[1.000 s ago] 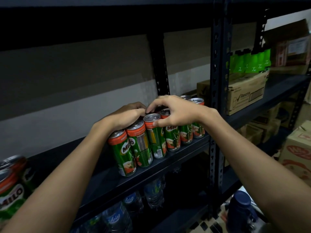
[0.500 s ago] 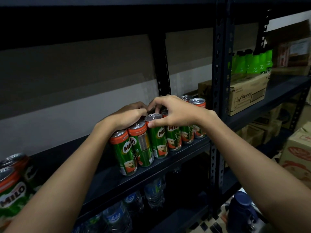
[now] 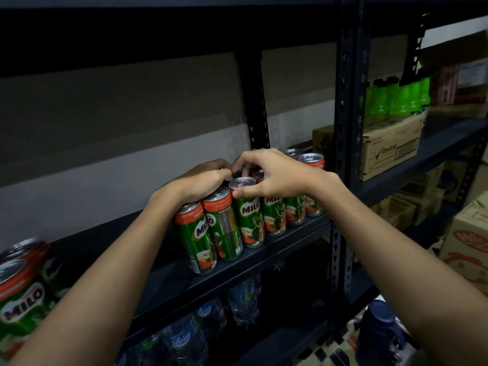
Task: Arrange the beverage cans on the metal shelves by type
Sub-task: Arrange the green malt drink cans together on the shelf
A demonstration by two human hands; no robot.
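Head view was aimed at a row of Milo cans [image 3: 249, 220] standing on the metal shelf [image 3: 264, 260]. A rear can, largely hidden, seemed to be pinched by the right hand [image 3: 274, 175]; the left hand [image 3: 203, 182] was curled over neighbouring tops. Cans would best be kept upright and pressed together, labels turned forward.
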